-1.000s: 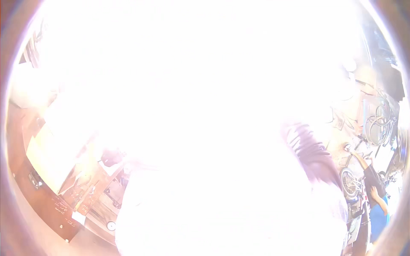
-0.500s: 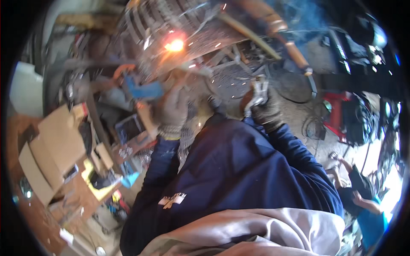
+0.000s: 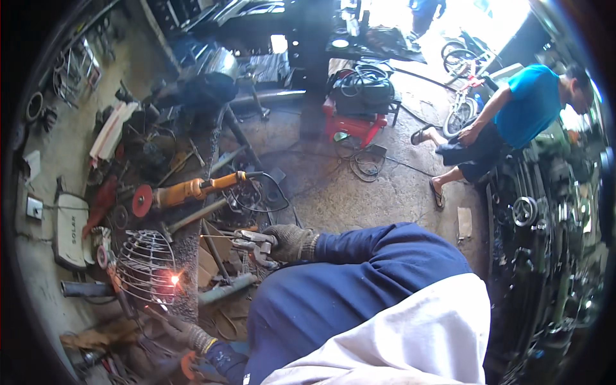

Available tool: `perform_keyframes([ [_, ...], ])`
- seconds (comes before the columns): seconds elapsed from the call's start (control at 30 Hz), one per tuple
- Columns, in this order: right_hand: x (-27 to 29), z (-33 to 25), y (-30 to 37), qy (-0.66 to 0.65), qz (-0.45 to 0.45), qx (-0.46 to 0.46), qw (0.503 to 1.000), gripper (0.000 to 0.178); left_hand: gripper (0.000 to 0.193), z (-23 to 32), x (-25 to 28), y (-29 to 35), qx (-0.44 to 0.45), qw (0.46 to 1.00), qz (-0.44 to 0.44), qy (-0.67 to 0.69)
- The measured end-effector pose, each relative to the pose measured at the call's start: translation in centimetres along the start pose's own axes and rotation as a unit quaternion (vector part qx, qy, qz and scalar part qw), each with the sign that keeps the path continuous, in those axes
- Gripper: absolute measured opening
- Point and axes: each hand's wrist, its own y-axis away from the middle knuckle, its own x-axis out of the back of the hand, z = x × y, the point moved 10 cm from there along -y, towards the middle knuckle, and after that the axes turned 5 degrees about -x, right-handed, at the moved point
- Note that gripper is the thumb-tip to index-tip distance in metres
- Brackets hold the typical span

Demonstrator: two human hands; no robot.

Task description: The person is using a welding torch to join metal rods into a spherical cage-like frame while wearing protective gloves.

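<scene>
A round cage of bent metal rods (image 3: 146, 266) sits on the left, with a bright orange glowing spot (image 3: 174, 280) on its near right side. My left hand (image 3: 187, 335), in a knitted work glove, is just below the cage. Its fingers point toward the cage and look closed around something thin that I cannot make out. My right hand (image 3: 292, 242), gloved too, is closed around a plier-like metal clamp (image 3: 253, 245). From the clamp's jaws a thin rod (image 3: 215, 237) sticks out to the left, apart from the cage.
An orange angle grinder (image 3: 192, 190) with a red disc lies beyond the cage, its cord trailing right. Farther off stands a red machine (image 3: 353, 125) with coiled cables. A person in a blue shirt (image 3: 529, 96) is at the right. Machinery with a handwheel (image 3: 525, 211) lines the right side.
My view has swung to the right, bringing the doorway and the person into fuller sight. The glow looks smaller and the smoke thinner. My right hand still holds the clamp.
</scene>
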Motion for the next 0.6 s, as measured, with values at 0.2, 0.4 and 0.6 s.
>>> perform_keyframes([
  [0.2, -3.3, 3.8, 3.5, 0.030, 0.052, -0.062, 0.996, 0.045, 0.042, 0.8, -0.7, 0.3, -0.028, 0.996, -0.019, 0.082],
  [0.4, -4.2, 3.4, 7.4, 0.048, 0.074, -0.119, 0.989, 0.040, 0.046, -0.5, -1.4, -0.1, -0.063, 0.990, -0.050, 0.115],
  [0.6, -4.8, 4.8, 8.7, 0.070, 0.115, -0.155, 0.979, 0.039, 0.041, -1.9, -1.9, -0.2, -0.088, 0.988, -0.018, 0.125],
])
